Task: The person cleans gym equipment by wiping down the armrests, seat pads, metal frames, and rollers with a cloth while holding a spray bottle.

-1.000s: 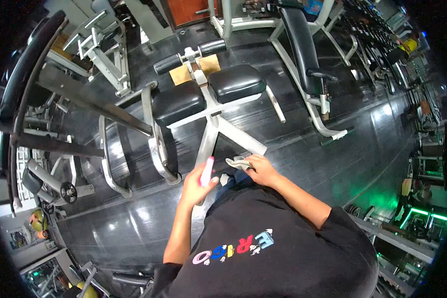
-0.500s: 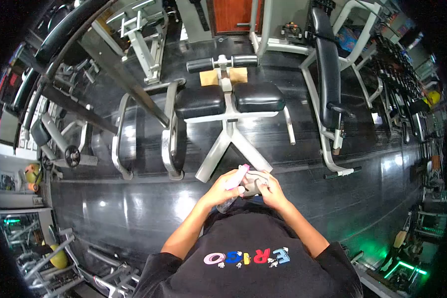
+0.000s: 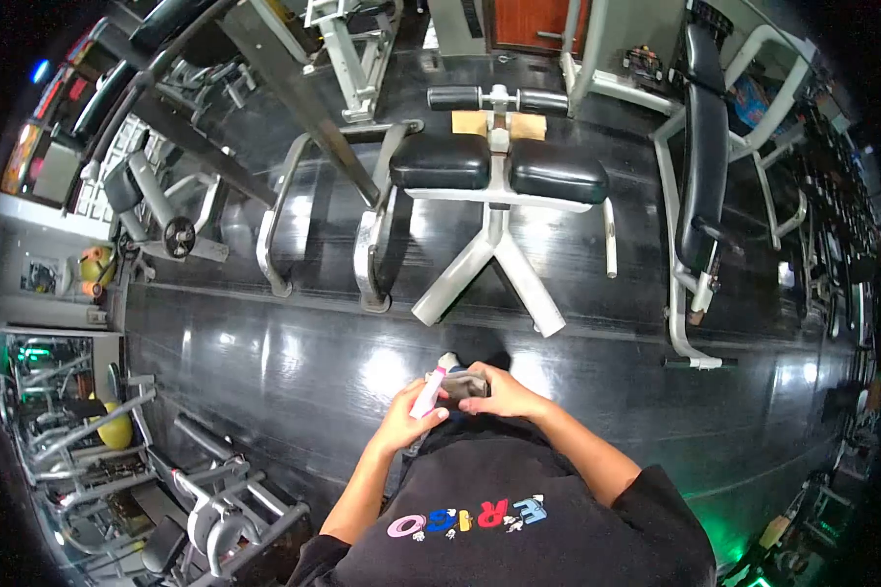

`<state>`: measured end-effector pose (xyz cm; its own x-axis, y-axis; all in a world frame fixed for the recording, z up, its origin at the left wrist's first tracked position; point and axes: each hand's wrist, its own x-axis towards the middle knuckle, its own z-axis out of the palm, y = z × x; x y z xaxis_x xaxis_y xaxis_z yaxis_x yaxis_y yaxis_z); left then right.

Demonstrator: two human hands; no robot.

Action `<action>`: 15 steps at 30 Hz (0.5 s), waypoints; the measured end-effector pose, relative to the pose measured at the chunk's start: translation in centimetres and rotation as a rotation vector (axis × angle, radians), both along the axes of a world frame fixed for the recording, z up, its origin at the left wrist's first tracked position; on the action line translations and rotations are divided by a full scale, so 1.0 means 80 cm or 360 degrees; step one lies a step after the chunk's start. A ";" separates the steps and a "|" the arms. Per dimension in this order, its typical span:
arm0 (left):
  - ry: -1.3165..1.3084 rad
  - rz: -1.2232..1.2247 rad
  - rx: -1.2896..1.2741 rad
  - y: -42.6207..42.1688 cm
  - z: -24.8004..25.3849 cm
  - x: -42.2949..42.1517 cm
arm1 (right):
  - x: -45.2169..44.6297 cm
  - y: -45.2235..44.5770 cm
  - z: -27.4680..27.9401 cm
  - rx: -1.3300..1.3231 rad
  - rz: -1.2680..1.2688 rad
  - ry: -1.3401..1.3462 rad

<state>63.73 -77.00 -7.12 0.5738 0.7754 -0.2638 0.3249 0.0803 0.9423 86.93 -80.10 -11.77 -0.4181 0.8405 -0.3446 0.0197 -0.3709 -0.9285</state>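
In front of my black shirt, my left hand [image 3: 401, 419] is closed around a spray bottle [image 3: 428, 394] with a pink and white top; its lower part is hidden by the hand. Close beside it, my right hand [image 3: 507, 393] is closed on a greyish cloth [image 3: 465, 385], which is bunched between the two hands. Both hands are held low before my body, above the floor.
Ahead stands a bench with two black pads [image 3: 558, 173] on a forked white frame [image 3: 494, 245]. Metal uprights [image 3: 367, 254] rise left of it, and a tall padded bench [image 3: 705, 147] is on the right. More machines [image 3: 206, 509] fill the lower left.
The view has turned left, so the bench now appears further right. My hands have shifted lower and left in view, and the cloth looks more bunched.
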 end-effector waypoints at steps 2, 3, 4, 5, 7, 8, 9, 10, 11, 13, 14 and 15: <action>-0.0131 0.0205 -0.0386 -0.013 -0.011 -0.016 | -0.012 0.001 0.019 -0.0042 0.0100 -0.0142; -0.0135 0.0215 -0.0370 -0.013 -0.015 -0.020 | -0.024 -0.007 -0.004 -0.0149 -0.0008 0.0141; -0.0156 0.0179 -0.0307 -0.012 -0.020 -0.019 | -0.035 -0.008 -0.016 -0.0256 -0.0119 0.0423; -0.0178 0.0138 -0.0246 -0.010 -0.023 -0.021 | -0.043 -0.008 -0.028 -0.0267 -0.0173 0.0586; -0.0126 0.0082 -0.0072 0.002 -0.019 -0.025 | -0.046 -0.003 -0.070 -0.0360 -0.0128 0.0336; -0.0057 0.0027 0.0093 0.010 -0.018 -0.031 | -0.048 0.004 -0.081 -0.0460 -0.0088 0.0099; -0.0026 0.0014 -0.0010 0.017 -0.017 -0.044 | -0.053 0.010 -0.076 -0.0360 -0.0125 -0.0007; -0.0023 0.0016 -0.0005 0.023 -0.016 -0.059 | -0.064 0.021 -0.079 -0.0287 -0.0149 -0.0004; -0.0104 0.0077 -0.0214 0.031 -0.015 -0.074 | -0.069 0.028 -0.076 -0.0301 -0.0145 -0.0051; -0.0236 0.0214 -0.0404 0.046 -0.020 -0.102 | -0.082 0.045 -0.066 -0.0236 -0.0282 -0.0117; -0.0240 0.0196 -0.0406 0.056 -0.029 -0.120 | -0.092 0.052 -0.067 -0.0158 -0.0419 -0.0132; -0.0182 0.0238 -0.0418 0.067 -0.041 -0.140 | -0.097 0.062 -0.026 -0.0358 -0.0485 -0.0348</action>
<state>52.51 -71.64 -10.37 0.4964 0.7672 -0.4062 0.1841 0.3642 0.9129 79.20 -75.18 -13.87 -0.0594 0.8081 -0.5861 0.0649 -0.5827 -0.8101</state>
